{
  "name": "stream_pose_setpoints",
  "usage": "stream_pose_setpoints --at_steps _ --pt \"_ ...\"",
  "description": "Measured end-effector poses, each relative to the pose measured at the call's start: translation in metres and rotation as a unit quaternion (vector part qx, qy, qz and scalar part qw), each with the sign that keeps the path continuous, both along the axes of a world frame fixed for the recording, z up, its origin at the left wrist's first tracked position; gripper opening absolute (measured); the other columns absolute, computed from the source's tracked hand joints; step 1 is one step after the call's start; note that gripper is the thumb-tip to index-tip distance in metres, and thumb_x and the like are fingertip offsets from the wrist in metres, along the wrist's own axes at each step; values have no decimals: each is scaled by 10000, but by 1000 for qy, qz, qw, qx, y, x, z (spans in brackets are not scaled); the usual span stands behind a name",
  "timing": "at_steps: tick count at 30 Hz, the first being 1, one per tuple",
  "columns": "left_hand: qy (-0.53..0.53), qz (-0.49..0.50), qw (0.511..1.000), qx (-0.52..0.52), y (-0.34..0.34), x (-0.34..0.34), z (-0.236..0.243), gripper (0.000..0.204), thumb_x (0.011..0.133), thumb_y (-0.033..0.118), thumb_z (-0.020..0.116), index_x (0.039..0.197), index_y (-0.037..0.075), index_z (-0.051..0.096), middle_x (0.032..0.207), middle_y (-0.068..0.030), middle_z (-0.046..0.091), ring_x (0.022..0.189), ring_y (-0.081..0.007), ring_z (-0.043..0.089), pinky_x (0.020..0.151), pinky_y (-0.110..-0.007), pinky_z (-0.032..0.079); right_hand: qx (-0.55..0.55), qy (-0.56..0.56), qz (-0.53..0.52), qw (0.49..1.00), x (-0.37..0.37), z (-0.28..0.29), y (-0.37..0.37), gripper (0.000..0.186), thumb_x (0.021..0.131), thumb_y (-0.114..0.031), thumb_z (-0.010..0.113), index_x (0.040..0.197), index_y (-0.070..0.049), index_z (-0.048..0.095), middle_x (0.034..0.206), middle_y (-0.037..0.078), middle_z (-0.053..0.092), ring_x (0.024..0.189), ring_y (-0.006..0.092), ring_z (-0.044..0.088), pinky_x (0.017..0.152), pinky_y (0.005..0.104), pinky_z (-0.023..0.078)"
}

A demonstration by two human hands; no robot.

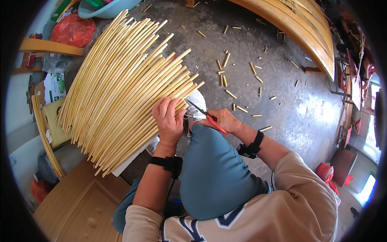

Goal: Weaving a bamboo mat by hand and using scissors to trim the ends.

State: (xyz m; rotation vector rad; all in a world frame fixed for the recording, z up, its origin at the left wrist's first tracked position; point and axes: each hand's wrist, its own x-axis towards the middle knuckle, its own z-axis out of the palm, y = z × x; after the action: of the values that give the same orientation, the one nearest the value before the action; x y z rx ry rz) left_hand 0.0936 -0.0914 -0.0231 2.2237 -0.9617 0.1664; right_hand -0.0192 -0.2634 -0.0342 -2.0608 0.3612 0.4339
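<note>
Long yellow cane sticks (125, 92) lie side by side in a broad slanting layer at my left, their right ends uneven. My left hand (167, 117) is at the near right ends, fingers curled over the canes and thumb close to the fingertips; the exact grip is partly hidden. In my right hand (223, 120) are scissors (216, 124) with red handles and dark, narrow blades. The blades point up and left, their tips just right of my left fingers and close to the cane ends. Below the blades a white shoe (196, 103) shows beside my raised knee.
Short cut cane pieces (223, 80) are scattered over the grey floor (298, 109). A curved wooden furniture edge (298, 32) crosses the upper right. At left are a red plastic bag (73, 30), a light blue basin (109, 10) and a wooden panel (76, 201).
</note>
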Motion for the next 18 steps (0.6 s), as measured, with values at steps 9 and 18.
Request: stream_pose_setpoints --at_steps 9,18 --pt "-19 -13 1000 16 0 1 0 347 749 172 655 1063 44 583 1065 -96 507 1027 -302 448 899 -418 347 30 -11 0 999 16 1 9 525 773 -531 587 686 -13 582 638 189 588 631 365 595 591 396 472" --pt "-27 -19 999 24 0 1 0 345 754 176 645 1065 38 585 1072 -88 511 1025 -297 455 896 -418 340 56 23 -21 998 17 6 13 493 770 -480 613 699 7 599 638 197 584 628 348 602 599 370 476"
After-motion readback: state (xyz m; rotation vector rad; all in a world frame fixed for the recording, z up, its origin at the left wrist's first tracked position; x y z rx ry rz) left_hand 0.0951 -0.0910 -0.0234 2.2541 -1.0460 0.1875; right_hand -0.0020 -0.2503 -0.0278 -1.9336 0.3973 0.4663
